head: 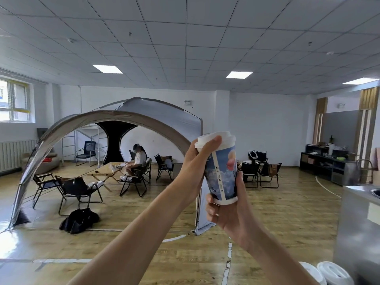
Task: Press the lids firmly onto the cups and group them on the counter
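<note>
The cup (223, 173), printed with a blue sky pattern, is held up in the air in front of the person, tilted slightly to the left and well above the floor. A white lid (225, 136) sits on its rim. The left hand (195, 161) grips the top of the cup, with the thumb laid across the near edge of the lid and the fingers curled around the far side. The right hand (226, 210) grips the base of the cup, fingers wrapped under the bottom rim and the thumb running up the right wall. Two more white lids (333, 272) show at the lower right corner, just beside the grey counter (359, 223). Whatever is beneath them is out of view. A tent (127, 120) and folding chairs (80, 188) stand farther back.
</note>
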Available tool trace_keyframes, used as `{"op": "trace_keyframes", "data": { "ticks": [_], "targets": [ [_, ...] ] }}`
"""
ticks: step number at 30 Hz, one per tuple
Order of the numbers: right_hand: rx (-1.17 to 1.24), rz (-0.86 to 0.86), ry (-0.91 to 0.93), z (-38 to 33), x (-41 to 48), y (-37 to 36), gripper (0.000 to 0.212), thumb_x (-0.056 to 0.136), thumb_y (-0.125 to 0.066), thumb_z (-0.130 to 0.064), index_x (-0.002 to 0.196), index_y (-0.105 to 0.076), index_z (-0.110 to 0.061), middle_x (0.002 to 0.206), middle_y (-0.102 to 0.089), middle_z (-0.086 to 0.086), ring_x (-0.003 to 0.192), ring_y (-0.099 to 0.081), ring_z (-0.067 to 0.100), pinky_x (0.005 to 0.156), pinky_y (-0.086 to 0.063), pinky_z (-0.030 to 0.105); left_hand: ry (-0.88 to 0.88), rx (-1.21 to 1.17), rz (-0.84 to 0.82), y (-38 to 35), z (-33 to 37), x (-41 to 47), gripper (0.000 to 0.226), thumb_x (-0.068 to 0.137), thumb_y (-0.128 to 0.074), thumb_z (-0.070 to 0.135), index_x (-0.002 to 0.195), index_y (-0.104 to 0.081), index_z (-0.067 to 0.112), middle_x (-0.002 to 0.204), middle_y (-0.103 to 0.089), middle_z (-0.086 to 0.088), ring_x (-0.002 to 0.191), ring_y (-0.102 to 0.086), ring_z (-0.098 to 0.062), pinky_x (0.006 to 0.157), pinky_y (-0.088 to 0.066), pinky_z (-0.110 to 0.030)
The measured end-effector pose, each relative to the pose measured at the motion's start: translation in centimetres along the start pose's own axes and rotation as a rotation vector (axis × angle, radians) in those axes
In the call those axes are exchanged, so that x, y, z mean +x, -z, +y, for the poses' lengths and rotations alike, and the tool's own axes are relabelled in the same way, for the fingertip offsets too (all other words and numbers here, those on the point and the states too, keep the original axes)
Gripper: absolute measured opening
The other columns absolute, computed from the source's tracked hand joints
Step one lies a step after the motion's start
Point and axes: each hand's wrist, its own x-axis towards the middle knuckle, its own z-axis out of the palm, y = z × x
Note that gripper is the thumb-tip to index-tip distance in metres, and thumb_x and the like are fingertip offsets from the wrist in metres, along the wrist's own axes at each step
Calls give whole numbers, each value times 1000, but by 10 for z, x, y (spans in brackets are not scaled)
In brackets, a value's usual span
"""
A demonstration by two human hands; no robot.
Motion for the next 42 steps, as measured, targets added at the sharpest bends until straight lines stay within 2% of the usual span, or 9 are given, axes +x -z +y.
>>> {"op": "trace_keyframes", "data": {
  "ticks": [3,5,10,14,19,24,30,34,42],
  "targets": [
    [60,-25,-63,-1,0,2,72,85,-42,-79,98,-63,-11,73,-52,10,55,-45,18,52,-40,31,41,-49,-88,0,-1,1,93,80,-79,59,136,-52,-10,108,-65,-24,109,-65,-49,105,-50,-61],
    [74,-30,-56,0,0,3,75,87,-40,-78,101,-65,-9,76,-54,11,57,-48,19,52,-43,30,41,-35,-73,1,-5,3,93,78,-79,58,136,-53,-10,110,-65,-25,117,-59,-58,107,-44,-68],
    [124,25,36,4,1,5,73,91,-36,-73,96,-67,-7,74,-53,12,54,-47,19,49,-42,29,1,67,-28,-4,-12,1,84,66,-79,55,134,-60,10,120,-74,-14,112,-71,-33,103,-55,-49],
    [120,44,-31,-1,0,6,77,88,-37,-78,90,-63,-6,69,-51,11,53,-44,19,52,-39,31,48,64,-108,-2,-9,3,87,72,-76,57,140,-55,7,128,-70,-19,120,-67,-38,111,-47,-56],
    [141,100,47,2,-2,0,78,88,-39,-77,98,-68,-5,73,-57,15,55,-52,21,48,-48,29,5,72,-19,-5,-17,0,85,64,-78,57,136,-58,17,122,-74,-10,114,-71,-28,107,-52,-52],
    [123,107,-32,-5,-2,1,76,84,-43,-79,86,-66,-7,61,-49,9,45,-42,17,43,-39,26,11,87,-50,-2,-12,1,84,62,-84,53,134,-57,17,122,-74,-8,114,-71,-27,108,-51,-51],
    [84,146,56,-2,-3,-2,77,89,-44,-72,123,-66,-6,93,-68,19,62,-60,22,50,-54,29,-23,114,51,-4,-12,0,89,56,-87,57,131,-57,22,119,-74,-7,109,-73,-26,103,-55,-52],
    [101,162,95,-5,-1,-5,74,90,-43,-69,125,-63,-8,83,-64,14,51,-49,15,45,-47,24,25,90,78,-7,-7,1,94,55,-87,63,134,-57,22,118,-75,-5,107,-74,-24,102,-56,-49],
    [105,165,-39,-5,-1,1,76,88,-47,-73,117,-65,-5,83,-63,17,46,-43,12,40,-41,23,121,27,60,-1,-5,-1,62,81,-74,42,131,-60,9,117,-75,-16,105,-74,-31,87,-59,-37]
  ]
}}
